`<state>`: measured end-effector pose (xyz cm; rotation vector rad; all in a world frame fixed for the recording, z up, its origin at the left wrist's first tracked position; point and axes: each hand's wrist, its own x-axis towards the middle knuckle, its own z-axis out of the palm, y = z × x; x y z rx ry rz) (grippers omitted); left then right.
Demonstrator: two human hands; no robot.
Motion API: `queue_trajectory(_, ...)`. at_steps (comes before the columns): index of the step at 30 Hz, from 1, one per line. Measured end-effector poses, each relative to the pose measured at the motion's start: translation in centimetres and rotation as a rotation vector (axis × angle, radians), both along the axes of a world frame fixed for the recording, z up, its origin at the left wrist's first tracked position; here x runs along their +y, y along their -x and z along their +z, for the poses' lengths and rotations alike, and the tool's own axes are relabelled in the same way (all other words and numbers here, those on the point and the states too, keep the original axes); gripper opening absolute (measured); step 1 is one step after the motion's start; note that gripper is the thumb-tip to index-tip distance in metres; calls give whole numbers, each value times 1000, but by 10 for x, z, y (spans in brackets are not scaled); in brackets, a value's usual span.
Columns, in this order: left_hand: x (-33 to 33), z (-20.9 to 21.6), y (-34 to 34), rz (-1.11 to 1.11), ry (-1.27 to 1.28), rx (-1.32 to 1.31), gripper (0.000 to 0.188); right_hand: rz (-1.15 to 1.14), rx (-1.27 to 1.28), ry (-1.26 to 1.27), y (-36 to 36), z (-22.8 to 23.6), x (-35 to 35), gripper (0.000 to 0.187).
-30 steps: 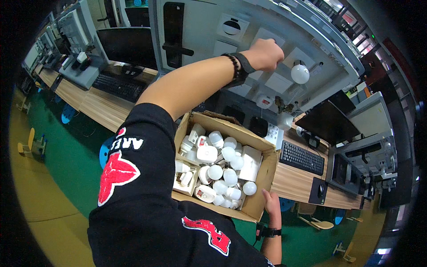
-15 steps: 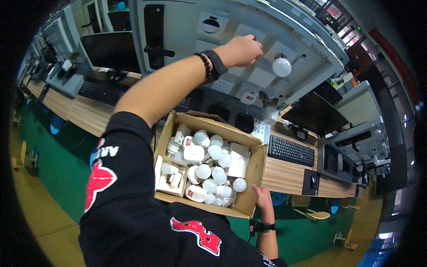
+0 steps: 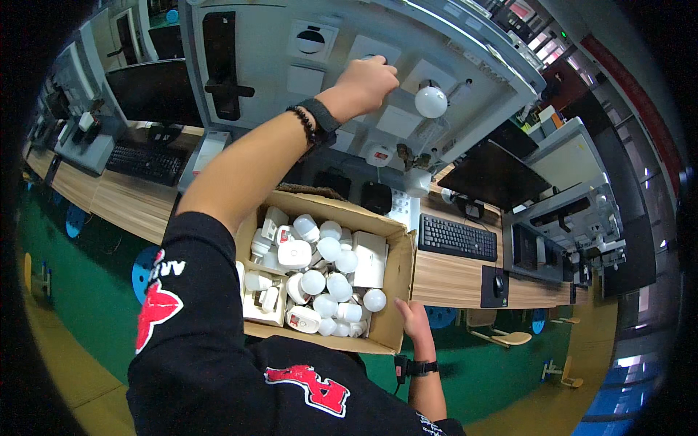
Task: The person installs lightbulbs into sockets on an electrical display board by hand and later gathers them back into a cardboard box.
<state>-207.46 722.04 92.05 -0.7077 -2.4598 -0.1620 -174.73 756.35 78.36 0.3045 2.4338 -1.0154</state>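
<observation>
My left hand [image 3: 367, 84] is raised to the grey upright panel [image 3: 269, 120], fingers curled together at a square white fitting [image 3: 379, 48]. Whatever they may grip is hidden behind the knuckles. Low on the right, my right hand [image 3: 414, 320] holds the side of an open cardboard box [image 3: 408, 269], its thumb up by the rim. Several white light bulbs [image 3: 313, 283], white rounded devices with red labels [image 3: 303, 319] and a flat white box [image 3: 370, 260] fill the cardboard box. Right of my left hand, a round white bulb [image 3: 431, 102] is mounted on the panel.
A black door handle plate [image 3: 222, 65] and a round black-and-white fitting [image 3: 310, 41] are on the panel. Behind the cardboard box stands a potted plant [image 3: 416, 182]. The wooden desk [image 3: 451, 283] to the right bears a keyboard [image 3: 458, 237], a monitor [image 3: 494, 174] and a mouse [image 3: 498, 284].
The whole view has shifted, so panel, box and desk sit further left. My left hand stays at the same fitting, still closed, and my right hand keeps hold of the cardboard box.
</observation>
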Motion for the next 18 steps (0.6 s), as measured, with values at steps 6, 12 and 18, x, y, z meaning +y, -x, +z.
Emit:
queue_trajectory(6,5,-5,3,21,-249,-3,10,10,25,-81,0,6,-8,57)
queue_trajectory(12,11,-16,12,71,-574,-33,14,-8,44,-53,-2,-5,3,59)
queue_trajectory(18,21,-17,16,-248,-1943,-504,11,-8,52,-119,2,5,-2,59)
